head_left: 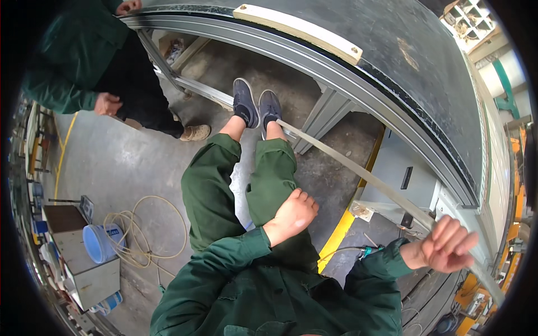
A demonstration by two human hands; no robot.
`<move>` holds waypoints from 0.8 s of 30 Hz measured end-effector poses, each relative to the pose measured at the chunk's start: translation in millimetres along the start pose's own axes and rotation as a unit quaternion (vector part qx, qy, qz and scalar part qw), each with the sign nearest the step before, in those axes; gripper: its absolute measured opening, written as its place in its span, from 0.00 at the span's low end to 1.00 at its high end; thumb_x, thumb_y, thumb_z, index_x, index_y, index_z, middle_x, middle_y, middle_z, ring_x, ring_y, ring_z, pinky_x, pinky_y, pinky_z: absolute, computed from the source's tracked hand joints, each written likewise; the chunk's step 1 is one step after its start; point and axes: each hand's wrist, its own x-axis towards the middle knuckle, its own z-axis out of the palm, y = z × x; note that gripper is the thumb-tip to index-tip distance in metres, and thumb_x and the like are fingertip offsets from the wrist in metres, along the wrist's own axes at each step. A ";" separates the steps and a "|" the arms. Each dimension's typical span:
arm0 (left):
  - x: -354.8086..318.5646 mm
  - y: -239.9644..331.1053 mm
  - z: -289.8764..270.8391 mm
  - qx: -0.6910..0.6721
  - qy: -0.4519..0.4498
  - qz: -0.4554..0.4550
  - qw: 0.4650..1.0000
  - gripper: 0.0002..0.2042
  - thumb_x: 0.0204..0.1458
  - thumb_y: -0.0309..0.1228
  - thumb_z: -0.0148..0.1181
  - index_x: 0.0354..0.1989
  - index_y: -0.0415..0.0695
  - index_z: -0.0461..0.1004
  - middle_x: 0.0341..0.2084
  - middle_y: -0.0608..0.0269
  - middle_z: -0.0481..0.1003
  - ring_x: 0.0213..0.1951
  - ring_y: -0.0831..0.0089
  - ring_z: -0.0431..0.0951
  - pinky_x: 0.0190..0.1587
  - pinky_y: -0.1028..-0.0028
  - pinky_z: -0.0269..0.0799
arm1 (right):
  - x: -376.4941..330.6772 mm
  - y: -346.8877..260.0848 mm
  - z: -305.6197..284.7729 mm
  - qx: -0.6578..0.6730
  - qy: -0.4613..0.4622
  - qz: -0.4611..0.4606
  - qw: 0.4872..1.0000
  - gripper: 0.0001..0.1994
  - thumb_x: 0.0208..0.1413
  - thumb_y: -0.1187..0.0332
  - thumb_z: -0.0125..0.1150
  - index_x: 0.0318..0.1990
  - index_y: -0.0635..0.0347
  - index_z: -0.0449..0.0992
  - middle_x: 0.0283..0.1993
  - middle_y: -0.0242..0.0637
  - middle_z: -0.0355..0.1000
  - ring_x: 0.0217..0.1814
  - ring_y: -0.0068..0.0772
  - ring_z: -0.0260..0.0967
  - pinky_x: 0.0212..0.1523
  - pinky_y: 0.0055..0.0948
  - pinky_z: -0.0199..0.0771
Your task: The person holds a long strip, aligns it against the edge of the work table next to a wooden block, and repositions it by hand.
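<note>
My left hand (296,214) rests on my green-trousered thigh with its fingers curled in, and nothing shows in it. At the right, my right hand (448,246) is raised and closed on a long, narrow grey strip (358,171). One end of the strip lies by my dark shoes, and from there it slants past the hand toward the lower right. The curled fingers hide a short length of it. Ahead of me stands a large table with a dark top (403,50) and a grey metal frame edge. A pale bar with a hole near each end (297,32) lies along that edge.
A co-worker in a green jacket (61,73) stands at the left by the table. On the floor at the left are a coiled hose (143,255), a blue bucket (101,243) and a box-like cabinet (95,283). A grey cabinet (400,168) stands under the table at the right.
</note>
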 end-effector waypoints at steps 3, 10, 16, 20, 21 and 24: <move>4.3 1.4 2.0 0.022 -0.023 0.009 0.999 0.08 0.47 0.39 0.53 0.29 0.49 0.74 0.26 0.67 0.71 0.37 0.70 0.70 0.48 0.71 0.59 | 8.1 6.5 2.4 0.025 -0.029 0.011 0.999 0.16 0.56 0.54 0.54 0.25 0.53 0.60 0.13 0.26 0.55 0.14 0.21 0.51 0.20 0.22 0.55; 5.7 -2.8 -0.1 0.041 -0.008 0.028 0.999 0.08 0.47 0.38 0.52 0.27 0.49 0.73 0.25 0.68 0.71 0.34 0.71 0.70 0.45 0.72 0.60 | 14.1 28.7 15.4 -0.009 -0.014 0.020 1.000 0.16 0.55 0.54 0.55 0.25 0.53 0.62 0.12 0.25 0.56 0.14 0.20 0.52 0.18 0.21 0.52; 5.6 -2.7 -2.3 0.026 -0.004 0.027 0.999 0.07 0.46 0.35 0.51 0.26 0.48 0.72 0.24 0.68 0.71 0.33 0.71 0.70 0.45 0.73 0.60 | 19.7 24.6 19.3 0.034 -0.044 0.031 0.998 0.16 0.55 0.55 0.57 0.25 0.54 0.62 0.12 0.26 0.56 0.14 0.21 0.53 0.18 0.21 0.52; 6.0 -3.4 -2.8 0.030 -0.018 0.025 0.999 0.06 0.46 0.35 0.51 0.27 0.48 0.72 0.24 0.68 0.71 0.33 0.71 0.70 0.45 0.73 0.60 | 17.8 36.8 20.4 -0.036 0.026 0.001 0.999 0.15 0.58 0.55 0.51 0.25 0.52 0.61 0.12 0.24 0.55 0.14 0.21 0.53 0.18 0.21 0.55; 4.4 -3.7 -3.6 0.029 -0.009 0.027 0.999 0.07 0.46 0.35 0.51 0.27 0.48 0.72 0.24 0.68 0.71 0.33 0.71 0.70 0.45 0.73 0.60 | 18.4 29.2 19.1 -0.038 0.000 0.026 0.999 0.15 0.58 0.55 0.51 0.25 0.52 0.61 0.12 0.23 0.55 0.14 0.20 0.53 0.18 0.20 0.55; 1.8 -4.2 -2.0 0.029 -0.001 0.023 0.999 0.07 0.46 0.35 0.51 0.27 0.48 0.72 0.24 0.68 0.71 0.33 0.71 0.70 0.44 0.73 0.60 | 20.8 7.5 18.7 -0.048 -0.036 0.042 0.997 0.14 0.59 0.56 0.50 0.25 0.51 0.61 0.11 0.23 0.54 0.13 0.18 0.53 0.18 0.19 0.57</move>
